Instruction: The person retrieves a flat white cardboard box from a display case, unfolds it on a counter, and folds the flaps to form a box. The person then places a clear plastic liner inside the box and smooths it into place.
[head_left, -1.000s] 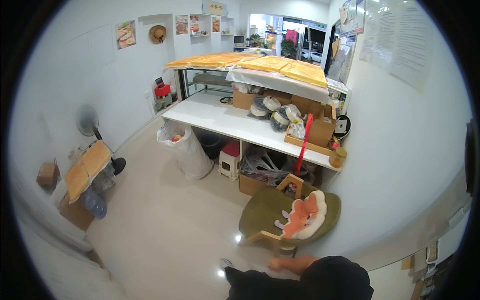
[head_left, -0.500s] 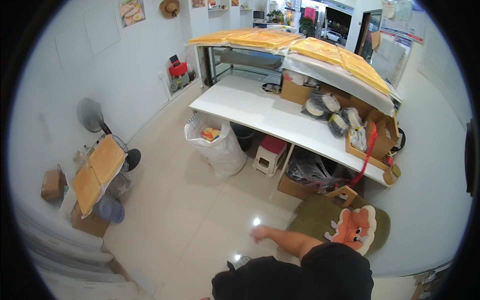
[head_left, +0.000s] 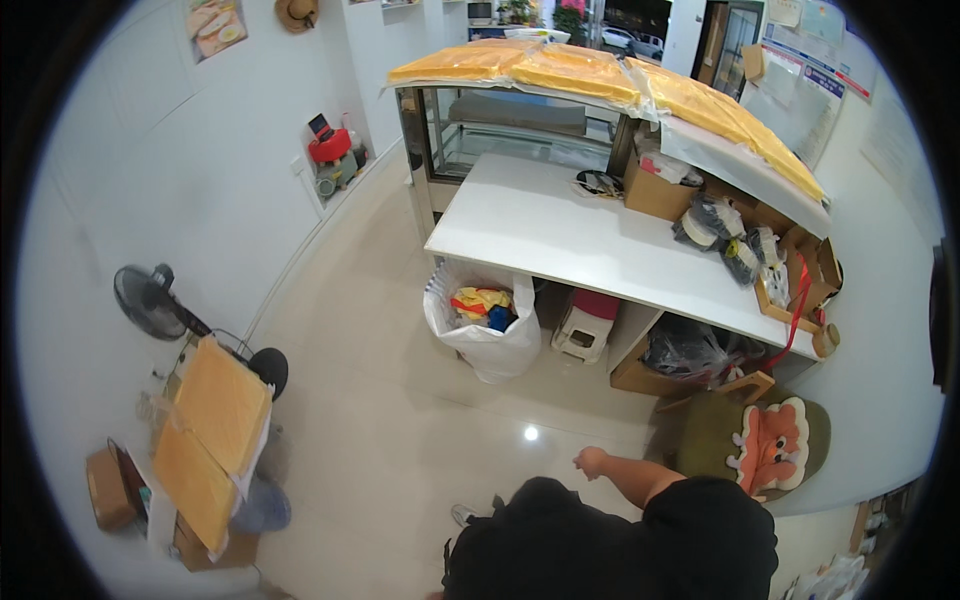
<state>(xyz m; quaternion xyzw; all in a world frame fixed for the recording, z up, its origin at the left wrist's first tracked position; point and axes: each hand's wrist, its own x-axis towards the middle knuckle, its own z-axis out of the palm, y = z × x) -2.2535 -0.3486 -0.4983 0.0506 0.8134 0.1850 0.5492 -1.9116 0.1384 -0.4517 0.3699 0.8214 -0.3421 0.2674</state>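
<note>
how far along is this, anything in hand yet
Done: little shows as finished. The white table is mostly bare, with boxes and bags at one end.
In hand: apparently nothing. The right hand hangs over the floor near the green chair, touching nothing; the left hand is out of view.
Left: probably most of it. The full white sack sits untouched by the table.

view swung left | white table [head_left: 560, 235] now central | right hand [head_left: 590, 462] farther forward

Head camera looks steeply down from high over the floor [head_left: 400, 440].
</note>
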